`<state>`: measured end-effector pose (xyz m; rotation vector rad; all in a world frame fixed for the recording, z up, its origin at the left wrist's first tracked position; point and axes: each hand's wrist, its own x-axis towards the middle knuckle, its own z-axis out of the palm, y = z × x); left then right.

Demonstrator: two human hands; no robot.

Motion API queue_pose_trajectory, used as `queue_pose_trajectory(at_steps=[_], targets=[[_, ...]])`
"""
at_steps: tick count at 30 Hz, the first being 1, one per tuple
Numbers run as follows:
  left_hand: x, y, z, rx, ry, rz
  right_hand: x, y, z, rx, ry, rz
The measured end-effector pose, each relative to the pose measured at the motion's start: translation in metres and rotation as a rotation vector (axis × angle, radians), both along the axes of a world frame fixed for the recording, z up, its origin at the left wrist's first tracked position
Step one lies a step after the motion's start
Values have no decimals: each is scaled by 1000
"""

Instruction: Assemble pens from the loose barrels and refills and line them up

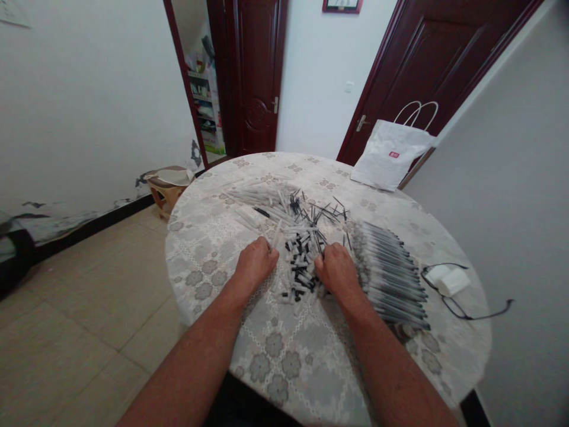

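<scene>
My left hand is closed around a clear pen tube that sticks up from its fingers. My right hand is closed at the right edge of a heap of black and clear caps; thin dark refills show by its fingertips, and whether it grips one I cannot tell. Beyond both hands lie loose clear tubes and scattered dark refills. Right of my right hand, many pens lie side by side in a long row.
A round table with a patterned cloth carries everything. At its right edge rest black glasses and a white packet. A white paper bag stands at the back right. A stool is beyond the table's left side.
</scene>
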<state>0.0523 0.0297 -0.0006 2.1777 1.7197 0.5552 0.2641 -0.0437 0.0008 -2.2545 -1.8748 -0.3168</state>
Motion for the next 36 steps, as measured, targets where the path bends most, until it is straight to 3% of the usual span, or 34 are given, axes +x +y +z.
queue_pose_trajectory(at_steps=[3,9,13,19,29,36], targets=[[1,4,1,-69,-307,-59,3,1,-3,76,95,52],[7,4,7,-545,-1210,-197,-2,2,-2,230,333,286],[8,3,10,-643,-1465,-205,-7,-2,4,263,369,470],[6,4,12,-606,-1590,-155,-8,-2,6,168,275,495],[8,6,6,-569,-1496,-156,-6,-3,8,132,175,396],[14,-1,3,-676,-1440,-238,-13,-4,9,235,333,492]])
